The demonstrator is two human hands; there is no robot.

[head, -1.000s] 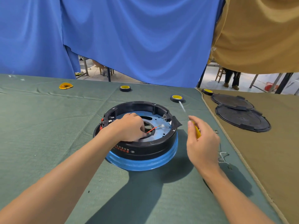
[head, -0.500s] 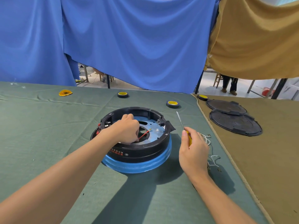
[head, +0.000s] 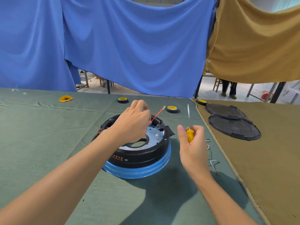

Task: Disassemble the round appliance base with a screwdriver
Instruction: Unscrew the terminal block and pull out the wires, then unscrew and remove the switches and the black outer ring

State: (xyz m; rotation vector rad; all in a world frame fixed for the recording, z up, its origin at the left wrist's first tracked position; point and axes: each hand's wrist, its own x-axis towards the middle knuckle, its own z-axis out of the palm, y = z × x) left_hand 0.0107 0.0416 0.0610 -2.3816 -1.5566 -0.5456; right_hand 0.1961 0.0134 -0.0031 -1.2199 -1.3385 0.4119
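base [head: 138,158]: on the green table [head: 48,135], open side up | change: my left hand [head: 133,122] pinches the red wire [head: 158,114], now lifted out above the rim | right hand [head: 193,143] grips the screwdriver [head: 189,135] upright, just beside the base | read: wire seems freed; screws likely next

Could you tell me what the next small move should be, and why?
Probably lay the red wire aside on the green cloth: the left hand pinches it above the appliance base, its terminal end free, while the right hand holds the screwdriver upright beside the base.
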